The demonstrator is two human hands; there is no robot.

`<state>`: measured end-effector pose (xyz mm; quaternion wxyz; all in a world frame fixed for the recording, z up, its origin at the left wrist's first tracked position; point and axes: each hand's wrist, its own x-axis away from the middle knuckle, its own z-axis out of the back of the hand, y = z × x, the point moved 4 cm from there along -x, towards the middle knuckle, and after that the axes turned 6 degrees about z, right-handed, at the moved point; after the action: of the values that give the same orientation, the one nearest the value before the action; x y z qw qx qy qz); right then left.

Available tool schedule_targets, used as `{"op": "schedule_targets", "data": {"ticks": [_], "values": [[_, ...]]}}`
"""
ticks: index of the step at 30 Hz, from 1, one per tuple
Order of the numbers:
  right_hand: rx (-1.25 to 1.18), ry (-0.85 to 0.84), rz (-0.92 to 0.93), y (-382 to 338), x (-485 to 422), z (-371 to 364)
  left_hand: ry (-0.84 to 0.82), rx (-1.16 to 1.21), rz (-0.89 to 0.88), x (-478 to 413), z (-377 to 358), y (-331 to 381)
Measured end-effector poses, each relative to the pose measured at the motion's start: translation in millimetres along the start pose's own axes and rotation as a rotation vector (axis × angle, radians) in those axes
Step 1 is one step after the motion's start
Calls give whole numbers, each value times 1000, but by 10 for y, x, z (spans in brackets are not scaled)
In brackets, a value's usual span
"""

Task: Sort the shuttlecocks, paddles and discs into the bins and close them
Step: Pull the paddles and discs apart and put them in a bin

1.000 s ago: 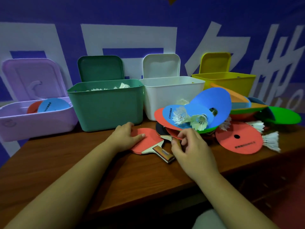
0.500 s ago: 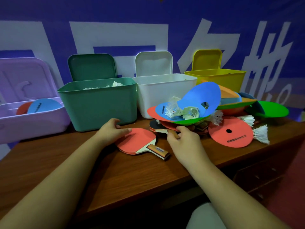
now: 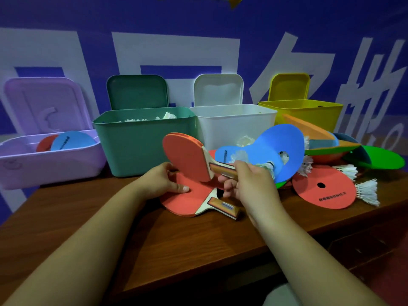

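Raised paddle (image 3: pixel 185 155), red rubber, wooden handle clenched in right hand (image 3: pixel 251 186); left hand (image 3: pixel 156 182) clasps flat paddle (image 3: pixel 187 202)

Left of the white bin (image 3: pixel 234 127) are a green bin (image 3: pixel 141 142) and a lilac bin (image 3: pixel 44 160); right of it, a yellow bin (image 3: pixel 309 113). In front of it, the raised paddle (image 3: pixel 185 155) and the lower paddle (image 3: pixel 187 202) are coral red with tan wooden handles. To its right are a blue disc (image 3: pixel 280 146), a red disc (image 3: pixel 324 188) with black lettering and a white shuttlecock (image 3: pixel 366 192).
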<state>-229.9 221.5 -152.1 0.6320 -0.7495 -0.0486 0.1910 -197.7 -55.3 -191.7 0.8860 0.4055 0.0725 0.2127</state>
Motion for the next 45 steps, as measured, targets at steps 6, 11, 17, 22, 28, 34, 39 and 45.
{"op": "schedule_targets", "data": {"ticks": [6, 11, 17, 22, 28, 34, 39, 45], "values": [[-273, 44, -52, -25, -20, -88, -59, 445, 101, 179, 188, -83], [-450, 21, -65, -80, -48, -130, -85, 654, 52, 242, 456, -74], [-444, -68, -3, -121, -79, -205, -110, 833, -40, 306, 625, -46], [-433, -62, 11, -61, -110, -184, -8, 1017, -46, 311, 682, -56], [-371, 27, 104, -26, -159, -56, 84, 1129, -36, 265, 685, -10], [-388, 126, 135, -67, -165, 14, 158, 1200, -22, 261, 689, 38], [-477, 153, 151, -145, -149, -24, 244, 1237, -45, 297, 792, 83], [-524, 151, 193, -321, -150, -105, 351, 1217, -78, 362, 862, 231]]}}
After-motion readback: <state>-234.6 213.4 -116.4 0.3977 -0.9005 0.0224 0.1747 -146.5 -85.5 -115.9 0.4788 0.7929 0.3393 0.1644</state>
